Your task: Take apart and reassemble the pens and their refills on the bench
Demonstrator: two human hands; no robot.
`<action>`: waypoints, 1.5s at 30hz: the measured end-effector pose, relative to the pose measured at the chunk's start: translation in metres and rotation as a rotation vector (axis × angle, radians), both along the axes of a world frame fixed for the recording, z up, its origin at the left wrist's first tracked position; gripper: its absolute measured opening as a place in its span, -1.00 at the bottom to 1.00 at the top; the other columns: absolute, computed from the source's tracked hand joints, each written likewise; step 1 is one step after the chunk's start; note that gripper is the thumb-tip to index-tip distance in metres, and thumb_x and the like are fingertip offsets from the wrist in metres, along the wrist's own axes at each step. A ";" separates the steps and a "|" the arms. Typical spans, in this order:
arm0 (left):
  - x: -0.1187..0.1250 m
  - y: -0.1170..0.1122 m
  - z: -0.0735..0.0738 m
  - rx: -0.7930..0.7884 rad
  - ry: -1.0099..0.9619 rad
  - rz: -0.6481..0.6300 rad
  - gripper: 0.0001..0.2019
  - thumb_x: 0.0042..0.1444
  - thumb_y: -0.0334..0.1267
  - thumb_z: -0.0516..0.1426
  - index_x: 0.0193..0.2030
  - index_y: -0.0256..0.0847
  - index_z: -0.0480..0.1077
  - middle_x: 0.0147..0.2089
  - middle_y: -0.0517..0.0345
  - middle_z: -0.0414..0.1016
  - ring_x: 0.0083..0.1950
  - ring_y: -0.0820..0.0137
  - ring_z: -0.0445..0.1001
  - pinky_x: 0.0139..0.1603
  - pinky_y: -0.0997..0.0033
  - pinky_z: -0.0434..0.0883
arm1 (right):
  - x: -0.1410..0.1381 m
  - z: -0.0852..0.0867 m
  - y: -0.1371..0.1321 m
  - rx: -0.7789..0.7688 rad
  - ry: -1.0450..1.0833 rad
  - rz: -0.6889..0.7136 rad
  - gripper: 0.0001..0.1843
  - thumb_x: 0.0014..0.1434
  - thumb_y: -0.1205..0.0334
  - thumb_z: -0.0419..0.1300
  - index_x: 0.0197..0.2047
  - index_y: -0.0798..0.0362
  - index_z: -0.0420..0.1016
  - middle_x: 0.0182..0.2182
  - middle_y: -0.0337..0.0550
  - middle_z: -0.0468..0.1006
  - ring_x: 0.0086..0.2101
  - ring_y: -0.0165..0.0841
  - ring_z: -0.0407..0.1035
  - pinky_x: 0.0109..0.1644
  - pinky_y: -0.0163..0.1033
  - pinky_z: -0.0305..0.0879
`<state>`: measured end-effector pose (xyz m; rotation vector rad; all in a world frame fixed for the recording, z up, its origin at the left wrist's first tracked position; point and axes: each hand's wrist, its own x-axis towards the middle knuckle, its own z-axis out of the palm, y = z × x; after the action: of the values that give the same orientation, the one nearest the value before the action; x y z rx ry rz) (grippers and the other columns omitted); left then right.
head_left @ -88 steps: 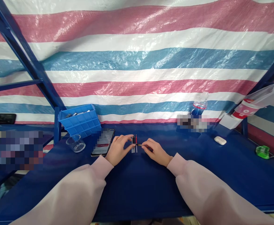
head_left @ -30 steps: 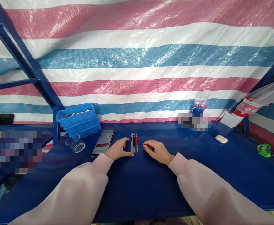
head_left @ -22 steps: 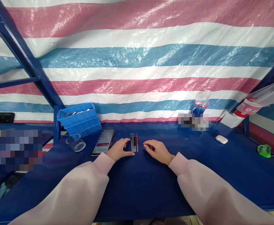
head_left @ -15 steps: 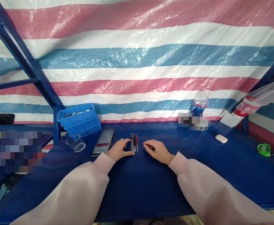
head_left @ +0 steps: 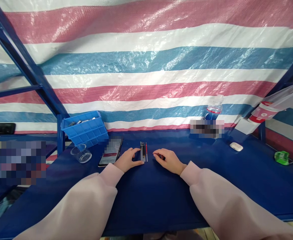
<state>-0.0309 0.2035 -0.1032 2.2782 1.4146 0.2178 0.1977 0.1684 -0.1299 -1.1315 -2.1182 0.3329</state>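
Several slim pen refills (head_left: 143,152) lie side by side on the dark blue table (head_left: 146,196), black-tipped ones on the left and a red one on the right. My left hand (head_left: 128,160) rests at their left side, thumb and forefinger spread apart. Its thumb tip is at the lower end of the refills and the forefinger is beside them, with nothing gripped. To the right of the red refill, apart from it, my right hand (head_left: 169,161) rests on the table with its fingers curled in loosely. I see nothing held in it.
Left of my hands are a phone (head_left: 111,151), a clear cup (head_left: 82,155) and a blue compartment bin (head_left: 86,130). On the right stand a bottle (head_left: 213,111), a white earbud case (head_left: 236,146), a green wrapper (head_left: 282,158) and a red-and-white cup (head_left: 261,113).
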 end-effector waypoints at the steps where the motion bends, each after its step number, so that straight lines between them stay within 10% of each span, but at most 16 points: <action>1: 0.000 0.000 0.000 0.002 -0.003 -0.003 -0.28 -0.10 0.21 0.07 0.15 -0.17 0.20 -0.28 0.11 0.21 -0.32 0.35 0.27 -0.31 0.39 0.24 | 0.000 0.000 0.000 -0.001 -0.001 0.000 -0.75 0.22 0.17 -0.03 -0.18 0.01 0.44 -0.41 -0.20 0.47 -0.45 -0.43 0.30 -0.31 -0.32 0.25; 26: 0.000 -0.002 0.001 0.008 -0.015 -0.017 -0.28 -0.11 0.23 0.06 0.14 -0.14 0.19 -0.23 0.09 0.25 -0.29 0.32 0.30 -0.33 0.38 0.26 | -0.001 0.003 -0.002 0.011 -0.021 0.007 -0.78 0.21 0.23 0.00 -0.15 0.02 0.42 -0.32 -0.15 0.48 -0.31 -0.38 0.34 -0.22 -0.27 0.29; 37: 0.000 -0.004 0.000 0.007 -0.060 -0.012 -0.31 -0.11 0.20 0.08 0.13 -0.11 0.20 -0.21 0.10 0.26 -0.28 0.31 0.31 -0.26 0.35 0.28 | -0.004 0.013 -0.006 0.021 -0.296 0.115 -0.52 0.19 0.00 0.03 0.17 -0.13 0.20 0.07 -0.03 0.24 0.04 -0.16 0.12 0.07 0.02 0.12; 45: -0.001 0.000 0.007 0.019 -0.033 -0.032 -0.26 -0.16 0.25 0.09 0.10 -0.19 0.25 -0.30 0.11 0.29 -0.32 0.33 0.30 -0.32 0.39 0.27 | -0.004 0.009 -0.003 0.071 -0.164 0.051 -0.72 0.24 0.18 -0.02 -0.04 -0.01 0.40 -0.07 -0.05 0.35 -0.06 -0.27 0.23 0.02 -0.09 0.20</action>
<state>-0.0323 0.2039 -0.0964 2.3001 1.3647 0.2588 0.1937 0.1655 -0.1213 -1.0973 -2.2864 0.1917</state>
